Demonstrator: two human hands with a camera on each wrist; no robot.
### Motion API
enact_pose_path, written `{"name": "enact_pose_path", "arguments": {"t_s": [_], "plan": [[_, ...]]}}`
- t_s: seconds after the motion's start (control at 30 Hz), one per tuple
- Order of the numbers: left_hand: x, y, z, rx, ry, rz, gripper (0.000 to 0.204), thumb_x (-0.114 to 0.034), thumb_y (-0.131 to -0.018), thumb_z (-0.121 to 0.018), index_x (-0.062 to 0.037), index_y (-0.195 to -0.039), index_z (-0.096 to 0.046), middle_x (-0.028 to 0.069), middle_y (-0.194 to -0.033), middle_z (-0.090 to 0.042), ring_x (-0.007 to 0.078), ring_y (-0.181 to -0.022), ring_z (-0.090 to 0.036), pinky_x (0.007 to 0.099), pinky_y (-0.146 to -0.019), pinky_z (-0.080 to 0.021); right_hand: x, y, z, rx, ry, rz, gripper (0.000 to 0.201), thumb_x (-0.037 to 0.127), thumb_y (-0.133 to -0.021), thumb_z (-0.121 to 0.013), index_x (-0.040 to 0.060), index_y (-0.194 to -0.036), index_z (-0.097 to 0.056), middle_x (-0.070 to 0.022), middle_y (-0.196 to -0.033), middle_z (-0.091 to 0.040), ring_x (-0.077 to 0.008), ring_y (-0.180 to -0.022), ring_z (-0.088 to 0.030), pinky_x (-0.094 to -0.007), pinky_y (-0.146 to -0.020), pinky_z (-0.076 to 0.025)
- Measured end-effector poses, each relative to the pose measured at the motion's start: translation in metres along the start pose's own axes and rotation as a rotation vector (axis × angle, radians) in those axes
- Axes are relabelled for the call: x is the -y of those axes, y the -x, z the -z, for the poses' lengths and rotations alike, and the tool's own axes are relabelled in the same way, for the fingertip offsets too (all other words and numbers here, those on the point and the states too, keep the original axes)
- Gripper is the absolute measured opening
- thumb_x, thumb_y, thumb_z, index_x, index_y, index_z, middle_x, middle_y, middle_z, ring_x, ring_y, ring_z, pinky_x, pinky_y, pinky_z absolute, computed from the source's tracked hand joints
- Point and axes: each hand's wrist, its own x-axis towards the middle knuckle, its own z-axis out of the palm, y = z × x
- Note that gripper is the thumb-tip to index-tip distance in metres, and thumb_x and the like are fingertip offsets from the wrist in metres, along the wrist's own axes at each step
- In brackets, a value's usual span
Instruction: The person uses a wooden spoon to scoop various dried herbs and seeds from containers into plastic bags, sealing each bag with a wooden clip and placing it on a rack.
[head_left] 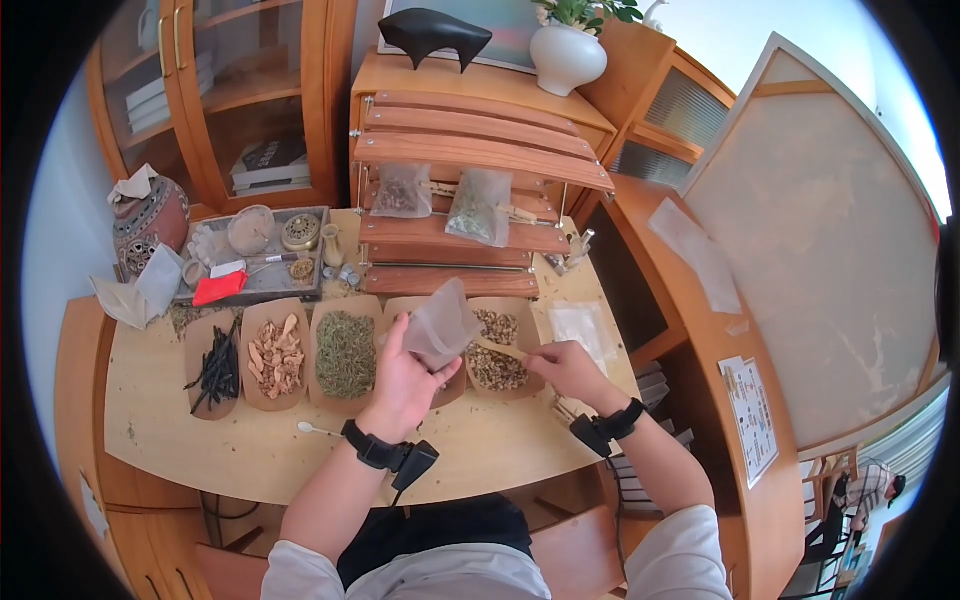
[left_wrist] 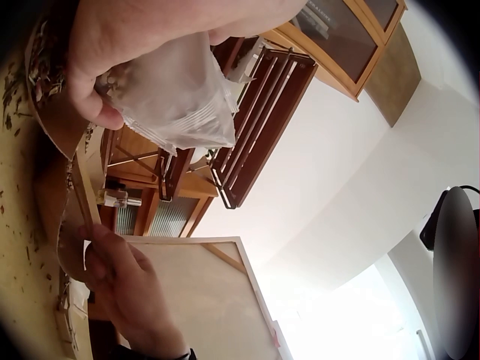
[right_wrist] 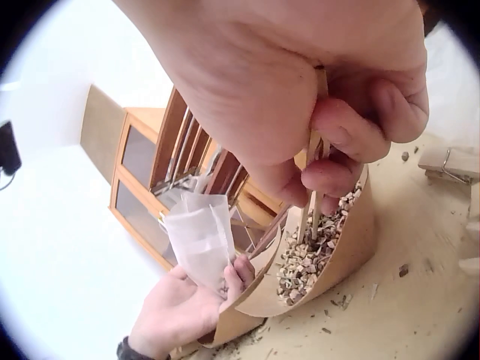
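My left hand (head_left: 402, 388) holds a small translucent drawstring bag (head_left: 440, 325), with a few dark bits showing low inside it in the left wrist view. My right hand (head_left: 572, 373) pinches light wooden tongs (head_left: 502, 348). Their two tips reach down into chopped, pale-brown dried root pieces (right_wrist: 307, 266). These pieces fill the rightmost brown paper tray (right_wrist: 352, 251). The bag hangs just left of that tray, over a neighbouring tray (head_left: 400, 306) largely hidden by the bag and left hand.
Further left stand trays of green dried herb (head_left: 345, 355), tan slices (head_left: 277, 357) and dark sticks (head_left: 215, 370). A white spoon (head_left: 318, 430) lies in front. Behind, a wooden rack (head_left: 470, 150) carries two filled bags (head_left: 478, 205). Flat bags (head_left: 582, 330) lie right.
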Motion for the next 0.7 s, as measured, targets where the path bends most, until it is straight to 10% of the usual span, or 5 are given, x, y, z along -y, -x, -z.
{"name": "enact_pose_path", "arguments": {"t_s": [0.23, 0.7], "plan": [[0.0, 0.001, 0.0, -0.027, -0.006, 0.012, 0.056, -0.052, -0.098, -0.048, -0.0132, -0.138, -0.044, 0.0083, -0.138, -0.049, 0.0226, -0.124, -0.048, 0.0424, -0.099, -0.043, 0.007, 0.007, 0.028, 0.002, -0.322, -0.117, 0.026, 0.02, -0.091, -0.063, -0.0023, -0.1, -0.074, -0.0001, -0.074, -0.061, -0.0064, -0.068, -0.052, -0.022, -0.061, -0.042], [-0.001, 0.003, -0.004, 0.086, 0.016, 0.025, 0.057, -0.052, -0.099, -0.044, -0.0124, -0.141, -0.043, 0.0092, -0.139, -0.049, 0.0252, -0.125, -0.048, 0.0441, -0.097, -0.044, 0.066, 0.052, 0.031, -0.111, -0.178, 0.197, 0.026, 0.018, -0.094, -0.068, -0.0038, -0.107, -0.068, 0.0025, -0.082, -0.065, -0.0028, -0.073, -0.053, -0.0202, -0.065, -0.044]]}}
